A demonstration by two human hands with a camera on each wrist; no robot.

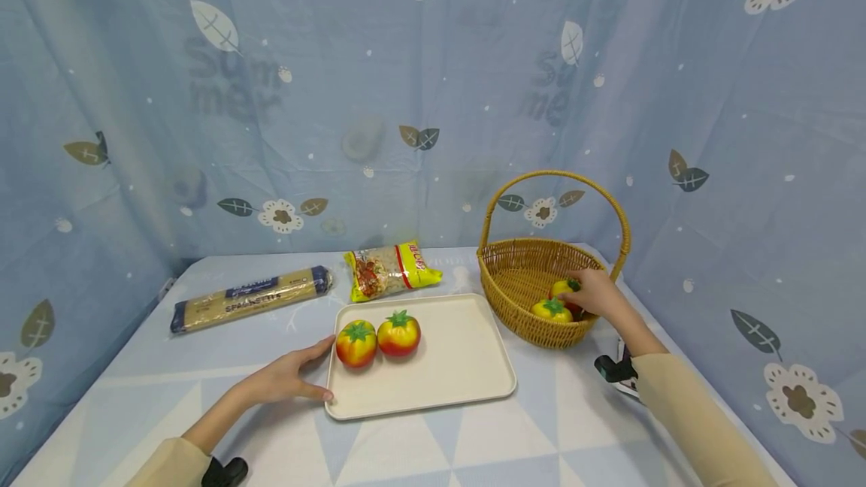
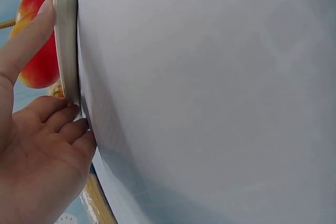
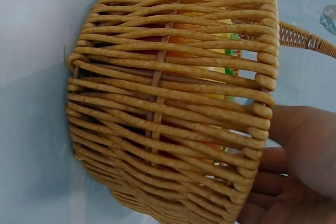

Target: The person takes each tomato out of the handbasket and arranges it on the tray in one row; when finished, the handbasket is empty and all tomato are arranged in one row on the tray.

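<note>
My left hand [image 1: 291, 376] is at the left end of a cream tray [image 1: 460, 367], thumb and fingers spread wide along its rim. On that tray two red-and-yellow tomatoes [image 1: 399, 334] with green leafy tops sit side by side. In the left wrist view, the fingertips [image 2: 73, 109] touch the tray's edge. Over at the right, my right hand [image 1: 597, 294] reaches over the rim of a wicker basket [image 1: 524, 261] and grips a tomato [image 1: 561, 288] inside. Another tomato [image 1: 551, 310] lies beside it. The basket's weave hides the right fingertips in the right wrist view.
Behind the tray lies a yellow-ended food packet [image 1: 389, 270]. A long spaghetti pack [image 1: 250, 300] rests at the back left. The basket's tall handle [image 1: 555, 173] arches above it. A patterned curtain [image 1: 406, 96] surrounds the table.
</note>
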